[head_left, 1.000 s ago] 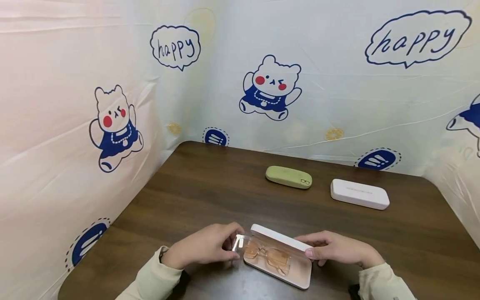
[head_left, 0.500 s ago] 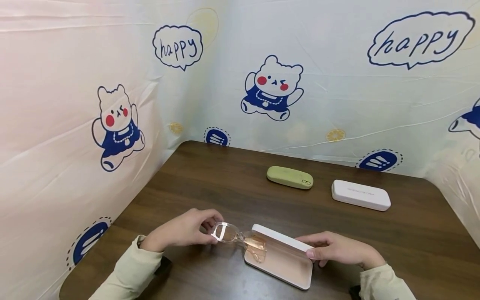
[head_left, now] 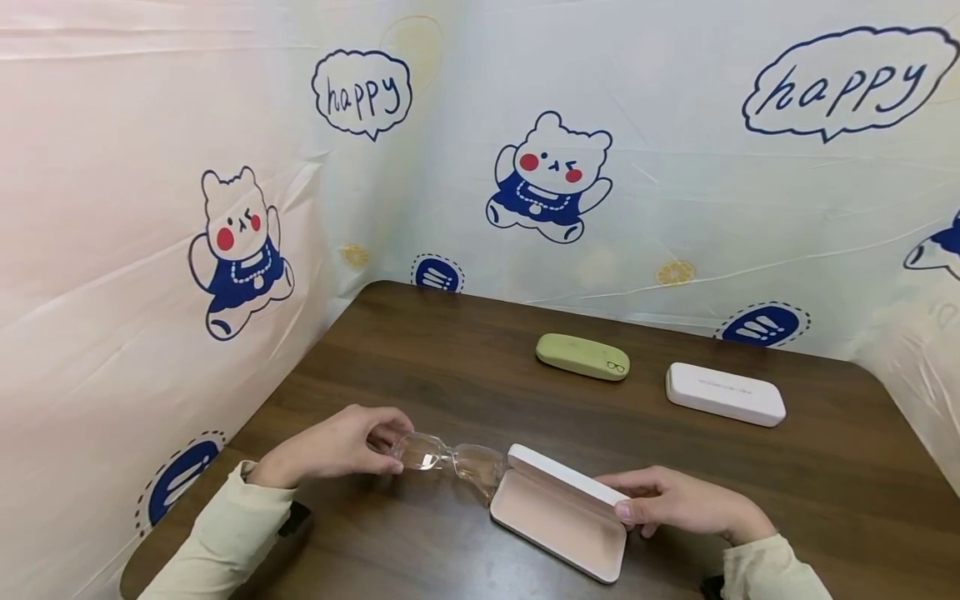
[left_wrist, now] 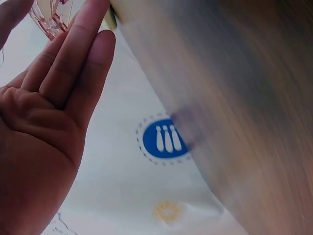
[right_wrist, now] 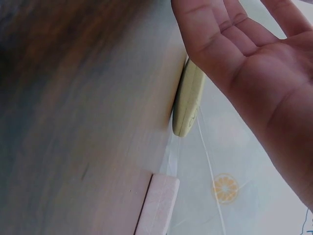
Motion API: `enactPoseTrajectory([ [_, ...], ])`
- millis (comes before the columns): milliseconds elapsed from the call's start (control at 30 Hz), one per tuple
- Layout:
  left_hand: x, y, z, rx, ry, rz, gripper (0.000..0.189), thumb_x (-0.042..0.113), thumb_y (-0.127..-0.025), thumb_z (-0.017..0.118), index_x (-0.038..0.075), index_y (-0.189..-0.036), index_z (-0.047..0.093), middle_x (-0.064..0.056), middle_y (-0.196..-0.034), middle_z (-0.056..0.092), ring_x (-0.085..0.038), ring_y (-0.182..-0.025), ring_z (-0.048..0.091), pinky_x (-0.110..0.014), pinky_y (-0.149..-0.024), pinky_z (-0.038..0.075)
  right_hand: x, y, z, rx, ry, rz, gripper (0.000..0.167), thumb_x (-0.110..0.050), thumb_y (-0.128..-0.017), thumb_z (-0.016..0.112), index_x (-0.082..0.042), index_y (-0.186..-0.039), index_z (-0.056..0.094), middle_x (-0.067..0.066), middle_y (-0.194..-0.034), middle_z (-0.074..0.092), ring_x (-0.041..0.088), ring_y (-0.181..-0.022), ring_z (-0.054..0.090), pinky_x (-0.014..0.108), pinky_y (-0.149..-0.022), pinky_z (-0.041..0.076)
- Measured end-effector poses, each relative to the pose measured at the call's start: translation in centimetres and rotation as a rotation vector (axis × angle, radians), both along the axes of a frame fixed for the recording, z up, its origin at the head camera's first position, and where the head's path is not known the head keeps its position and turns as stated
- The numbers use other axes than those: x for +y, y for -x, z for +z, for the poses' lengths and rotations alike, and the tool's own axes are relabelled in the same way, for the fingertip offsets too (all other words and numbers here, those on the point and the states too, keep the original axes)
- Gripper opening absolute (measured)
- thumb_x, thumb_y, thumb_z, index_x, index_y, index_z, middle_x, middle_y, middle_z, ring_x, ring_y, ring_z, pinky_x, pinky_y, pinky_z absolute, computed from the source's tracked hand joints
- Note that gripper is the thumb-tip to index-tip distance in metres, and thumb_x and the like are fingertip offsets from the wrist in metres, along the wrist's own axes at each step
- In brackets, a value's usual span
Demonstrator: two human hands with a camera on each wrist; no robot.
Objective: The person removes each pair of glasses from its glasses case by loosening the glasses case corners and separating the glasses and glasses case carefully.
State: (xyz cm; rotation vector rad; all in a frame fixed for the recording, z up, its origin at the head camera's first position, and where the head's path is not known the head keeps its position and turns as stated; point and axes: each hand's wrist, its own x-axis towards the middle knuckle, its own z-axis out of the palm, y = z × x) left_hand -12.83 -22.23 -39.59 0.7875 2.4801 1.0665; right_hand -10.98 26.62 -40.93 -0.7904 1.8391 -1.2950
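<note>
Clear-framed glasses (head_left: 477, 463) hang from my left hand (head_left: 341, 443), which pinches them at one end between thumb and fingers. Their far lens is just left of an open glasses case (head_left: 558, 525), white outside and pale pink within. My right hand (head_left: 675, 502) grips the right end of the raised lid (head_left: 566, 472), thumb on its near side. Nothing lies inside the case. In the left wrist view part of the glasses (left_wrist: 51, 19) shows past the fingers; the right wrist view shows my right palm (right_wrist: 274, 83) but not the case.
A green glasses case (head_left: 582, 357) and a white glasses case (head_left: 725, 394), both closed, lie toward the back of the brown wooden table (head_left: 405, 350). Behind and to the left hangs a printed cloth (head_left: 450, 167) along the table's edges.
My left hand has moved left and a little away from me, drawing the glasses out from over the case. The right hand keeps its hold on the lid.
</note>
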Motion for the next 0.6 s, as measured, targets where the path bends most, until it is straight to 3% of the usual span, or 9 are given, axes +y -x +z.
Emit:
enactPoseTrajectory([
  [100,-1.4,0.3,0.2,0.017,0.027,0.054,0.043,0.025,-0.086,0.082,0.005,-0.120,0.064,-0.005,-0.105,0.073,-0.013,-0.096,0.069,-0.030,-0.081,0.055,-0.2,0.1,-0.1,0.010,0.012,0.008,0.043,-0.012,-0.104,0.051,-0.002,-0.146,0.051,0.016,-0.111,0.063,0.021,-0.093,0.063,0.039,-0.072,0.056],
  [300,-3.6,2.2,-0.8,0.057,0.074,0.137,0.044,0.024,-0.086,0.082,0.004,-0.120,0.063,-0.006,-0.104,0.073,-0.015,-0.093,0.069,-0.030,-0.078,0.055,-0.2,0.0,-0.1,0.011,0.019,0.015,0.043,-0.010,-0.104,0.051,-0.002,-0.147,0.050,0.016,-0.113,0.063,0.021,-0.093,0.064,0.039,-0.072,0.056],
  [600,-5.9,5.9,-1.6,0.047,0.112,0.166,0.040,0.019,-0.085,0.082,0.002,-0.116,0.063,-0.001,-0.096,0.073,-0.015,-0.088,0.069,-0.032,-0.072,0.055,-0.4,0.1,-0.3,0.016,0.028,0.027,0.043,-0.010,-0.104,0.050,-0.007,-0.146,0.052,0.013,-0.112,0.065,0.019,-0.093,0.064,0.039,-0.072,0.056],
])
